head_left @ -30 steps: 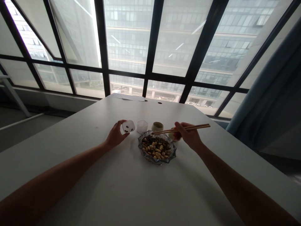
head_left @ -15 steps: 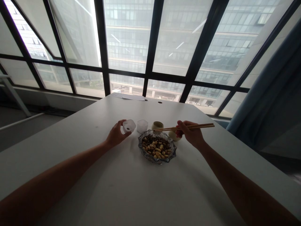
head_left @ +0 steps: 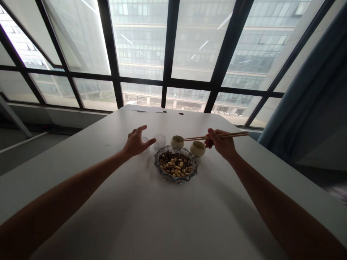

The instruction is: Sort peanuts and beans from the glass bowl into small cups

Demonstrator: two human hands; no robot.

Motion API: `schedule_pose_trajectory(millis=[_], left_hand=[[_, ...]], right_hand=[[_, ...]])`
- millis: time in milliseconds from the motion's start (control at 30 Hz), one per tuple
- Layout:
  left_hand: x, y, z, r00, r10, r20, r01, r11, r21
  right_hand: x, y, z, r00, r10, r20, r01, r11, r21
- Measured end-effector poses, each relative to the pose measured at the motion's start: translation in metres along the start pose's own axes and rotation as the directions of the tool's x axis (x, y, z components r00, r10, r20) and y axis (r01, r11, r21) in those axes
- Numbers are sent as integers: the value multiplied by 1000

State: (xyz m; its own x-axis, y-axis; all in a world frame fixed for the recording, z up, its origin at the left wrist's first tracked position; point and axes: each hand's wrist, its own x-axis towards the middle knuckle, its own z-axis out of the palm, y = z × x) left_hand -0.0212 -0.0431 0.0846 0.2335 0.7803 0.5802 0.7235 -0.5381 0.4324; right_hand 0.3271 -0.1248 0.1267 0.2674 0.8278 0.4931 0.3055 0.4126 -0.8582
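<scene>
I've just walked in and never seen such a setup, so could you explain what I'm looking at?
There is no machine here, only a person working bare-handed. One camera, worn on the person's head, takes every picture, looking forward and down. On the white table stand a glass bowl of peanuts and dark seeds, two clear cups and two pale pots. The right hand has a pair of chopsticks in its grip. The left hand is open, partly hiding one clear cup; whether it touches that cup is hard to tell.
</scene>
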Motion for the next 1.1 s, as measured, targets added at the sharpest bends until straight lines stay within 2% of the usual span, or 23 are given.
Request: schedule_pose_trajectory(millis=[100,200,267,367,433,500,600,700,833,1000,1100], left_hand=[[28,37,20,979,108,175,-115,993,31],[57,65,51,924,28,381,-55,997,62],[72,75,71,888,-1,461,-42,996,83],[86,78,91,859,-13,511,-51,992,111],[89,76,98,853,2,522,-50,996,78],[88,73,101,862,82,500,-91,996,-7],[83,72,100,882,273,385,-256,962,-96],[80,74,100,877,384,290,-371,923,-101],[77,77,101,863,431,262,-411,902,-129],[75,80,102,871,414,264,-395,910,-124],[76,82,100,883,360,301,-341,933,-116]], right_hand=[[3,2,-6,998,-41,-44,41,999,-10],[4,4,-10,996,-75,-58,74,997,-17],[5,5,-11,994,-92,-50,90,995,-33],[4,5,-11,993,-111,-32,109,993,-52],[3,4,-10,993,-115,-27,114,992,-55],[1,2,-9,992,-122,-20,121,991,-59],[-1,2,-9,988,-150,28,151,986,-75],[-3,5,-10,981,-180,76,188,976,-111],[-6,8,-8,973,-218,72,227,960,-165],[-7,9,-3,960,-227,163,262,934,-244],[-6,5,-3,970,-221,99,238,947,-214]])
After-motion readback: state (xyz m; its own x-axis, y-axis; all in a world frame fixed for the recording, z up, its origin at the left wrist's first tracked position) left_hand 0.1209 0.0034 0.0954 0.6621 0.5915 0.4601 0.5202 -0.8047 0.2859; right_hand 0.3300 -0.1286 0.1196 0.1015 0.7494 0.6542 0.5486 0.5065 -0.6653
